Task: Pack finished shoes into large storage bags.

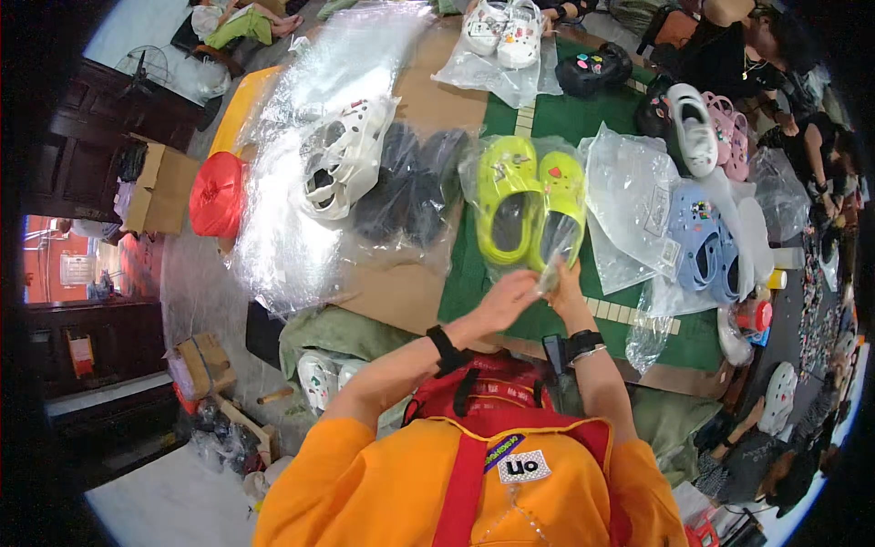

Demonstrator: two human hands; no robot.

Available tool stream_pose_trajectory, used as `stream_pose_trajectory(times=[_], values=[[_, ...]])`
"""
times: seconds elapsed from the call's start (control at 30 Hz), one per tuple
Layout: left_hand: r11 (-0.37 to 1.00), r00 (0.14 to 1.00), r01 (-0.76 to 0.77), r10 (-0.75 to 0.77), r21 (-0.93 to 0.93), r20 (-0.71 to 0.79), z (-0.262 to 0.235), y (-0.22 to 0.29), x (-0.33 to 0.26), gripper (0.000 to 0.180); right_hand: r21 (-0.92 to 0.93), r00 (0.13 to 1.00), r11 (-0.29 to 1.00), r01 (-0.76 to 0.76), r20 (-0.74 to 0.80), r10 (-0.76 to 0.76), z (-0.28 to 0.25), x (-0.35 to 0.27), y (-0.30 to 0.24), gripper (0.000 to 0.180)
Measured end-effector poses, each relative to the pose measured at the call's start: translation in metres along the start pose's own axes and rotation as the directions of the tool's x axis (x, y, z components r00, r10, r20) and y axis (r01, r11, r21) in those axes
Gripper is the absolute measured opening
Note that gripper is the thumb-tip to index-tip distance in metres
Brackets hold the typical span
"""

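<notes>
A pair of lime-green clogs (507,206) with small charms lies inside a clear plastic bag (550,276), its end toward me. My left hand (509,301) reaches in from the left, fingers closed on the gathered end of this bag. Beside it my right hand (567,290) grips the same end near the heel of the right clog. To the left lie dark clogs (401,187) in clear plastic, then white strapped clogs (339,155) in another bag. Flat clear bags (631,205) lie right of the lime pair.
Blue clogs (696,239), a white clog (694,129) and pink clogs (726,137) line the right side of the green table mat (510,310). Shiny plastic film (283,210) and a red bundle (217,194) are at the left. Other people sit along the right.
</notes>
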State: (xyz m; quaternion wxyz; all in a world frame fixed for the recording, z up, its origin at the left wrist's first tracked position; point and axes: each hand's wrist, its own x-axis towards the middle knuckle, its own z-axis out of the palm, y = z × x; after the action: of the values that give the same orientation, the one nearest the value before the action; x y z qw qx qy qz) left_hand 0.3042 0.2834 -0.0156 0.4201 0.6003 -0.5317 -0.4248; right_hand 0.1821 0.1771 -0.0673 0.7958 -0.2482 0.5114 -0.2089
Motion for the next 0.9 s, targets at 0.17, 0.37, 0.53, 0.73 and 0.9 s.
stream_pose_trajectory(times=[0.17, 0.37, 0.53, 0.73, 0.9], values=[[1.000, 0.991, -0.002, 0.004, -0.015, 0.134, 0.005, -0.011, -0.024, 0.025, 0.019, 0.997, 0.997, -0.075, 0.017, 0.075, -0.042, -0.001, 0.008, 0.051], [0.847, 0.683, 0.234, -0.493, -0.478, -0.539, -0.020, -0.043, 0.000, 0.055, 0.025, 0.996, 0.999, -0.025, 0.084, 0.022, -0.050, 0.009, 0.018, 0.044], [0.623, 0.659, 0.346, -0.693, -0.701, -0.291, -0.014, -0.040, 0.022, 0.074, -0.266, 0.994, 0.963, -0.036, 0.092, 0.062, -0.056, 0.013, 0.010, 0.028], [0.464, 0.581, 0.357, -0.790, -0.810, -0.197, -0.025, -0.001, 0.032, 0.098, -0.207, 0.992, 0.978, 0.040, 0.127, -0.014, -0.038, -0.015, -0.032, 0.033], [0.482, 0.554, 0.010, -0.732, -0.876, -0.396, -0.008, 0.000, 0.047, 0.049, -0.213, 0.944, 0.964, 0.162, 0.317, -0.089, -0.045, -0.017, -0.050, 0.019]])
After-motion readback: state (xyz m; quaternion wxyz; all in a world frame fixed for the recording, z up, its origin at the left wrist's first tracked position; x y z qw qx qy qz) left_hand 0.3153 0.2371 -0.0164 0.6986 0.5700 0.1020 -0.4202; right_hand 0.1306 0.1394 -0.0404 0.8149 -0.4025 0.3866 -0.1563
